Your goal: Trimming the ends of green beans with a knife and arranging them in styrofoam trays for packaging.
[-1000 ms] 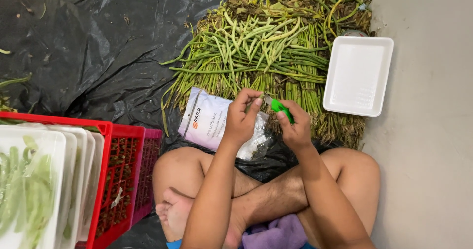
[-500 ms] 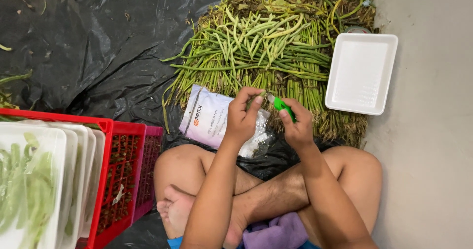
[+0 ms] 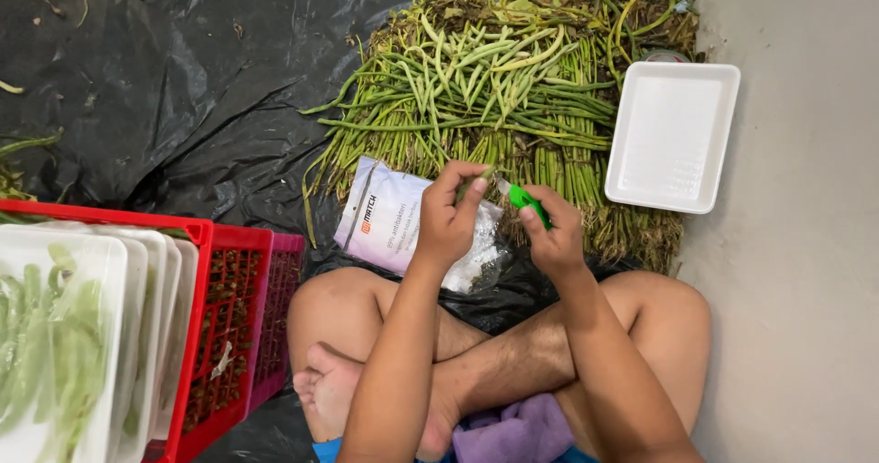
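I sit cross-legged on the floor. My left hand [image 3: 450, 216] pinches a small green bean piece at its fingertips. My right hand [image 3: 555, 234] grips a green-handled knife [image 3: 524, 199], its blade tip pointing at the bean piece between both hands. Just beyond my hands lies a big pile of long green beans [image 3: 494, 97] on black plastic sheeting [image 3: 165, 87]. A white plastic pouch [image 3: 389, 220] lies under my left hand, on the near edge of the pile.
An empty white foam tray [image 3: 673, 133] lies to the right of the pile, on the grey floor [image 3: 806, 243]. At the left stands a red crate [image 3: 229, 307] holding several white trays of wrapped beans [image 3: 55, 344].
My hands stay close together over the pouch. The left fingers have shifted slightly on the bean piece while the knife stays at it.
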